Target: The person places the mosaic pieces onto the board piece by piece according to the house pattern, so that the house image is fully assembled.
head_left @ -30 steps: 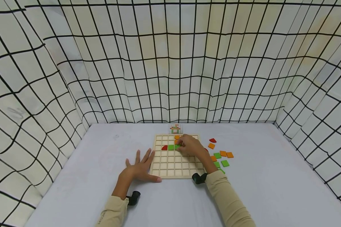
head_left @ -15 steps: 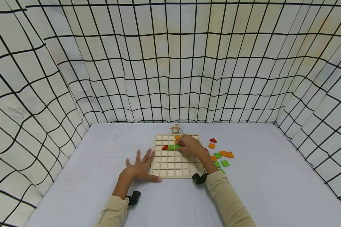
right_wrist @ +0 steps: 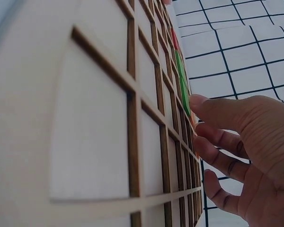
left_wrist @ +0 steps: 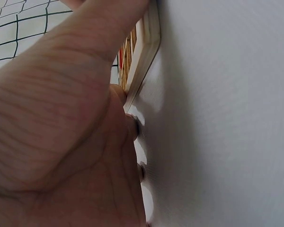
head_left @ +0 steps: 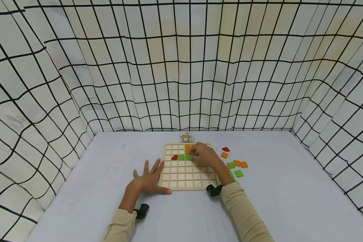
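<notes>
My left hand (head_left: 148, 181) spreads its fingers wide against the left side of the board (head_left: 181, 176), gripping nothing. My right hand (head_left: 205, 155) bends its fingers over the far part, beside two green tiles (head_left: 181, 157); whether they pinch anything, I cannot tell.

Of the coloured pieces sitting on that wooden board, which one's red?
The leftmost piece, in the same row as two green squares. It's the only red one showing on the board; the others visible there are those green squares and orange pieces.
</notes>
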Available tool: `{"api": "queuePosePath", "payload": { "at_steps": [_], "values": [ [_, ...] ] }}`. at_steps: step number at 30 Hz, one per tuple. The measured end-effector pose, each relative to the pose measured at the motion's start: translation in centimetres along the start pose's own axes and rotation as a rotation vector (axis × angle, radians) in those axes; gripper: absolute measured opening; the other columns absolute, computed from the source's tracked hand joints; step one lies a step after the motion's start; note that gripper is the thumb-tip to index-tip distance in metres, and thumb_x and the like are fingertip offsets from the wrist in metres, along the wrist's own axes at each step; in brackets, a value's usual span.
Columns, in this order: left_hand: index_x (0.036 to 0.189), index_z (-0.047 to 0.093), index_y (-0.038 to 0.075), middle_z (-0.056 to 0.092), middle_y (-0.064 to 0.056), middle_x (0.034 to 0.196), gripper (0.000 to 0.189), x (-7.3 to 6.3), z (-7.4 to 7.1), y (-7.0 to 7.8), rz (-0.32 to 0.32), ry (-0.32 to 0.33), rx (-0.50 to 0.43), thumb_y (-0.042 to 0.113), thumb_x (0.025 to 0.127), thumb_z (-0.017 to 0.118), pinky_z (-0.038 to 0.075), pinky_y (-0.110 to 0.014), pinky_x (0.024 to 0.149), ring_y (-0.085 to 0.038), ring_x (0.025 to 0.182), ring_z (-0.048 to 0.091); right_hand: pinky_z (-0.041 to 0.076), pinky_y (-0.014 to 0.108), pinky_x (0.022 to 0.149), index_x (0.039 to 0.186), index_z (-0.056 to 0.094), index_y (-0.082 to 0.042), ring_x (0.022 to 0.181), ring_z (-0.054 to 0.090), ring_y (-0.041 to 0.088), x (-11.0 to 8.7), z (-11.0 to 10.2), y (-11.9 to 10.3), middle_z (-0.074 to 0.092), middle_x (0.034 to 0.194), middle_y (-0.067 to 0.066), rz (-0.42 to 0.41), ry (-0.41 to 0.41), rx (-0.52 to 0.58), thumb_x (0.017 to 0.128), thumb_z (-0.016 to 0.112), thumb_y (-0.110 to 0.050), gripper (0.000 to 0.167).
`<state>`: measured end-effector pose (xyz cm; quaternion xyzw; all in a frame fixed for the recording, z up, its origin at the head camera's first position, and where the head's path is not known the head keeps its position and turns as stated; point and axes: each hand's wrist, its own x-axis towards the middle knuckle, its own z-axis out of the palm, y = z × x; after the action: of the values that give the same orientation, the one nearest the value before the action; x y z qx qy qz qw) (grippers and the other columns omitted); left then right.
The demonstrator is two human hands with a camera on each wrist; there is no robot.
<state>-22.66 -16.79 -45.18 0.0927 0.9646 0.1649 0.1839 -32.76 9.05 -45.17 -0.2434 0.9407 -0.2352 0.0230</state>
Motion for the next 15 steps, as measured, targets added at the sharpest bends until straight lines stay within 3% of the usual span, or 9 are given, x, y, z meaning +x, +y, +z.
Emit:
{"api": "queuePosePath", "payload": {
  "at_steps": [5, 15],
  "values": [
    [0.159, 0.005, 0.019, -0.006, -0.005, 0.167, 0.123, 0.1, 0.0, 0.0, 0.005, 0.006, 0.000, 0.072, 0.070, 0.071, -0.005, -0.081, 0.104, -0.045, 0.148, -0.018, 0.053, 0.032, 0.076, 0.108, 0.070, -0.015, 0.094, 0.064, 0.015, -0.4, -0.4, 0.4, 0.064, 0.105, -0.001, 0.010, 0.012, -0.023, 0.093, 0.069, -0.027, 0.019],
    [0.159, 0.006, 0.017, -0.005, -0.006, 0.167, 0.123, -0.2, -0.2, 0.3, 0.006, 0.004, -0.002, 0.070, 0.071, 0.073, -0.005, -0.081, 0.103, -0.046, 0.148, -0.016, 0.050, 0.026, 0.064, 0.105, 0.071, -0.013, 0.084, 0.062, 0.014, -1.4, -1.6, 1.8, 0.065, 0.101, 0.001, 0.069, 0.066, -0.044, 0.093, 0.068, -0.025, 0.018]
  ]
}}
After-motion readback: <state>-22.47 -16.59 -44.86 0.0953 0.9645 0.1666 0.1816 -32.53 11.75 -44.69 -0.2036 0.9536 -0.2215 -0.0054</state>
